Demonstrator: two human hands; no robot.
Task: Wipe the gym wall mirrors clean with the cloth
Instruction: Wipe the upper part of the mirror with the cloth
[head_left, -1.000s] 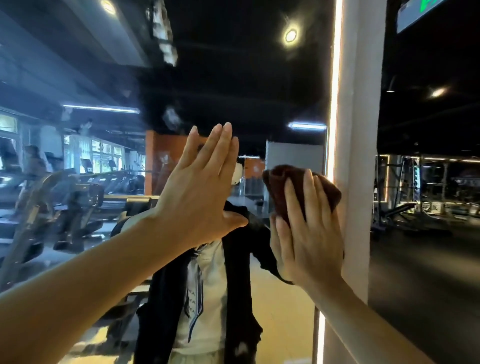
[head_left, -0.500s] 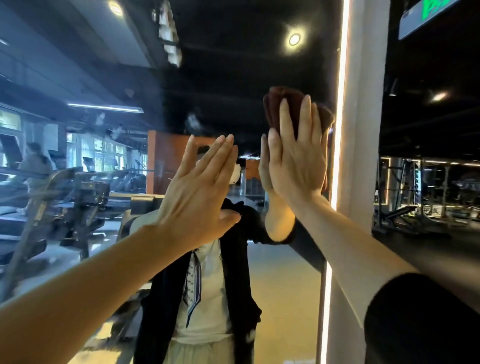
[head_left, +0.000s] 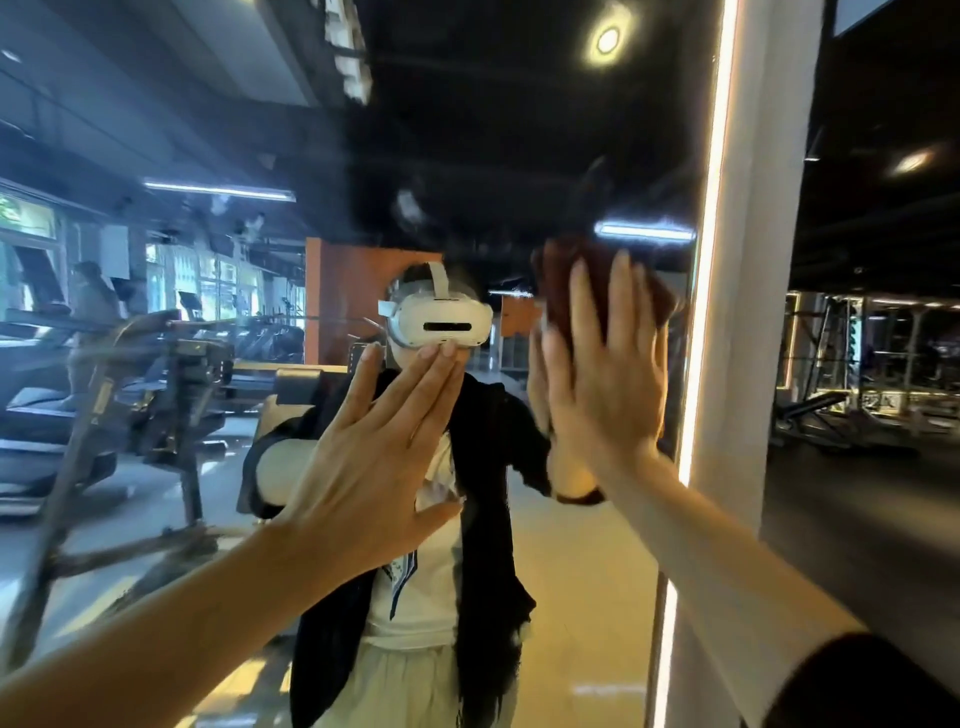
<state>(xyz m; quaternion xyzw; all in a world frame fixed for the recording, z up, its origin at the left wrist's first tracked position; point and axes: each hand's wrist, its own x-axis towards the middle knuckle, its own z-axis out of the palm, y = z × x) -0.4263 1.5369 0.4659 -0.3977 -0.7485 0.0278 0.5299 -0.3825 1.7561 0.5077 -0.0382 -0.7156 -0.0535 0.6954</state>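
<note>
Your right hand (head_left: 605, 374) dropped lower with the cloth (head_left: 597, 280), straight fingers (head_left: 626, 301) pressing it flat on the mirror (head_left: 467, 130) beside the lit edge strip (head_left: 714, 208). Your left hand (head_left: 374, 462) lay open, fingers spread.

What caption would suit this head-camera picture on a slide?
Right hand presses a dark red cloth flat against the gym mirror beside its lit edge strip, left hand raised open.
</note>
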